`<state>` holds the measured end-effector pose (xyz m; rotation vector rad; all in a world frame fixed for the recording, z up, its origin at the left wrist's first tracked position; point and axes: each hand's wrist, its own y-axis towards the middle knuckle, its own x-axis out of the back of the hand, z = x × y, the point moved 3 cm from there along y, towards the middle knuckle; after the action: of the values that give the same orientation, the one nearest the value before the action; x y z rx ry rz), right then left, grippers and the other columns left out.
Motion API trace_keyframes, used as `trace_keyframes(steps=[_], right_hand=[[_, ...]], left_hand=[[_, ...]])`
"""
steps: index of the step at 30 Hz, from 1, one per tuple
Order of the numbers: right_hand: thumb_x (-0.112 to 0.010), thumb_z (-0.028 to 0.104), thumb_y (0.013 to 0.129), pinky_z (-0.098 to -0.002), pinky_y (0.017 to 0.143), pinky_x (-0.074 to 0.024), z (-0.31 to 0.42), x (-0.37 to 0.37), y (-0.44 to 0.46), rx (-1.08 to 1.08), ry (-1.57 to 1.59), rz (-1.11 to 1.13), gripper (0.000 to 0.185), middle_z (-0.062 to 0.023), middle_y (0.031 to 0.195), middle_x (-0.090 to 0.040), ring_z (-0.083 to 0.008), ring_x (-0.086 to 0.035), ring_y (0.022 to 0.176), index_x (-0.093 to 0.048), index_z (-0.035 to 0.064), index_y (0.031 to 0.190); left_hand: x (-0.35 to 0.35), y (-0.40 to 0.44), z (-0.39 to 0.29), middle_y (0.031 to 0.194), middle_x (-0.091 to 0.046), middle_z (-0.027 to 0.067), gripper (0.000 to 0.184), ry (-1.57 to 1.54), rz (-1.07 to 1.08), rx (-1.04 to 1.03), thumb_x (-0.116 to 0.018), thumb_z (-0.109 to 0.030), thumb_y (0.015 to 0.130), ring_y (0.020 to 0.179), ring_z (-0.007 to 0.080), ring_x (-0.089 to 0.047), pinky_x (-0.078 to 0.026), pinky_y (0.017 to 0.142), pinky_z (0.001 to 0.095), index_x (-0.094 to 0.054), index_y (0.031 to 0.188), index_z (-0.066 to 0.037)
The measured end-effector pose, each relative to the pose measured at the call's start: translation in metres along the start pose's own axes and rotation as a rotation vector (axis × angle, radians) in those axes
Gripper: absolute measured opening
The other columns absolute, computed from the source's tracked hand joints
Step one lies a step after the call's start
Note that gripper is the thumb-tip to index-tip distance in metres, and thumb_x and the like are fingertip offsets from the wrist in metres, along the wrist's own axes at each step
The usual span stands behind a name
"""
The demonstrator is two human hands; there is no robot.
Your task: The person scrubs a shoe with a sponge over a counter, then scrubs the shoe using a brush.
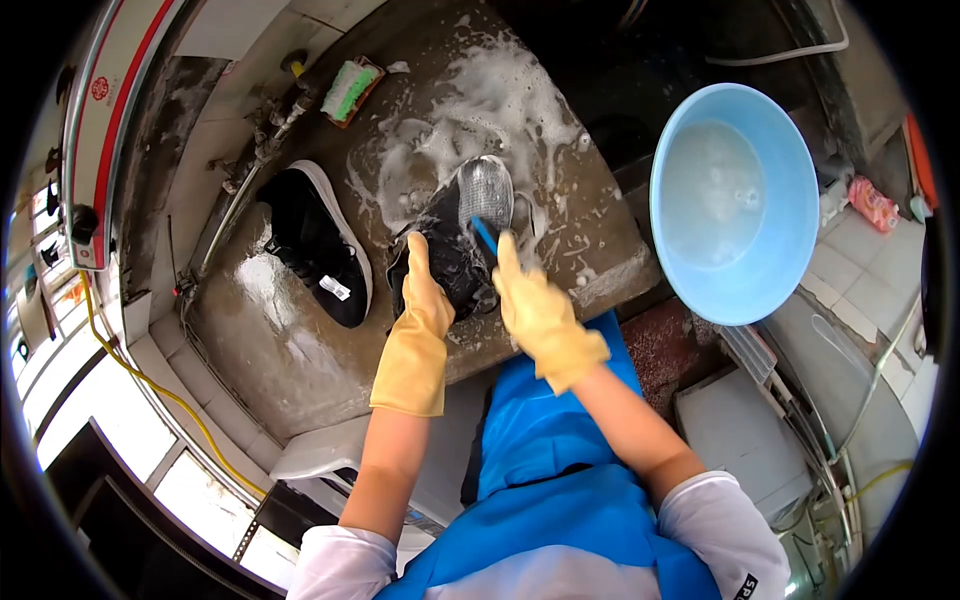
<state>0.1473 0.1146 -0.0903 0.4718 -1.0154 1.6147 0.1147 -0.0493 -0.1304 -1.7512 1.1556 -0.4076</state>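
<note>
A dark shoe (440, 225), wet and with suds on its grey toe, lies on the soapy slab (345, 395). My left hand (420, 320), in a yellow rubber glove, is closed on the shoe's near left side; some of its fingers are hidden. My right hand (543, 320), gloved alike and slightly blurred, grips a blue brush (486, 236) whose tip meets the shoe's upper. The brush's bristles cannot be made out. To the left rests a second black shoe (318, 240) with a white sole and a small white tag (334, 288).
A green-and-white scrubbing brush (350, 90) lies at the slab's back left. White foam (490, 95) spreads behind the shoe. On the right stands a light blue basin (795, 200) holding cloudy water. Pipes (270, 145) run along the left wall.
</note>
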Motion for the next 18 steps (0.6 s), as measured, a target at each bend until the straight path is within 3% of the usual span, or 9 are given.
trace_keyframes(steps=[3, 5, 7, 10, 11, 16, 18], right_hand=[[-0.044, 0.035, 0.109, -0.0572, 0.076, -0.0555, 0.013, 0.053, 0.068, -0.215, 0.15, 0.203, 0.052, -0.0286, 0.11, -0.068, -0.0487, -0.069, 0.087, -0.035, 0.0154, 0.156], [-0.043, 0.035, 0.109, -0.0559, 0.077, -0.0556, 0.01, 0.058, 0.084, -0.213, 0.139, 0.156, 0.05, -0.027, 0.113, -0.068, -0.0461, -0.07, 0.088, -0.038, 0.0162, 0.155], [-0.044, 0.036, 0.109, -0.0539, 0.08, -0.0558, 0.002, 0.049, 0.083, -0.094, 0.222, -0.118, 0.05, -0.022, 0.111, -0.07, -0.0421, -0.071, 0.087, -0.041, 0.0159, 0.155], [-0.051, 0.034, 0.108, -0.0505, 0.091, -0.0544, -0.011, 0.031, 0.025, -0.23, 0.453, 0.026, 0.052, -0.0242, 0.118, -0.069, -0.0413, -0.069, 0.105, -0.043, 0.016, 0.156], [-0.042, 0.036, 0.109, -0.0545, 0.094, -0.0524, -0.02, 0.025, 0.029, -0.135, 0.404, 0.011, 0.059, -0.027, 0.114, -0.07, -0.0463, -0.069, 0.099, -0.029, 0.012, 0.161], [-0.039, 0.042, 0.109, -0.0496, 0.1, -0.0508, -0.005, 0.046, 0.123, 0.013, 0.308, 0.031, 0.052, -0.0166, 0.135, -0.064, -0.0355, -0.062, 0.121, -0.039, 0.016, 0.155], [-0.043, 0.039, 0.109, -0.0456, 0.099, -0.0519, -0.005, 0.052, 0.077, -0.085, 0.398, -0.072, 0.053, -0.0155, 0.133, -0.066, -0.0337, -0.063, 0.121, -0.037, 0.0164, 0.157]], left_hand=[[0.004, 0.002, 0.001, 0.134, -0.064, 0.0186, 0.078, 0.02, -0.025, 0.035, -0.056, -0.058, 0.101, 0.112, 0.0291, -0.069, -0.059, 0.094, 0.0409, -0.052, 0.142, 0.008], [-0.011, -0.009, -0.006, 0.134, -0.065, 0.0188, 0.076, 0.02, -0.053, 0.014, -0.059, -0.055, 0.1, 0.113, 0.0297, -0.069, -0.059, 0.095, 0.0413, -0.052, 0.142, 0.008], [-0.017, -0.02, -0.007, 0.133, -0.065, 0.019, 0.075, 0.022, -0.086, 0.0, -0.062, -0.053, 0.099, 0.113, 0.0302, -0.069, -0.058, 0.097, 0.0416, -0.052, 0.142, 0.008], [-0.021, -0.016, -0.008, 0.133, -0.067, 0.0201, 0.072, 0.156, -0.093, 0.045, -0.072, -0.044, 0.094, 0.117, 0.0301, -0.068, -0.054, 0.102, 0.0404, -0.056, 0.14, 0.01], [-0.018, -0.015, -0.007, 0.132, -0.067, 0.02, 0.073, 0.247, -0.139, 0.049, -0.073, -0.045, 0.093, 0.116, 0.0292, -0.068, -0.053, 0.101, 0.039, -0.057, 0.139, 0.01], [-0.016, -0.011, -0.009, 0.131, -0.068, 0.019, 0.075, 0.389, -0.298, 0.065, -0.074, -0.048, 0.091, 0.113, 0.0273, -0.068, -0.053, 0.1, 0.0357, -0.06, 0.136, 0.01], [-0.024, -0.014, -0.014, 0.131, -0.068, 0.0185, 0.078, 0.425, -0.384, 0.065, -0.075, -0.049, 0.089, 0.113, 0.0274, -0.068, -0.053, 0.099, 0.0353, -0.06, 0.136, 0.011]])
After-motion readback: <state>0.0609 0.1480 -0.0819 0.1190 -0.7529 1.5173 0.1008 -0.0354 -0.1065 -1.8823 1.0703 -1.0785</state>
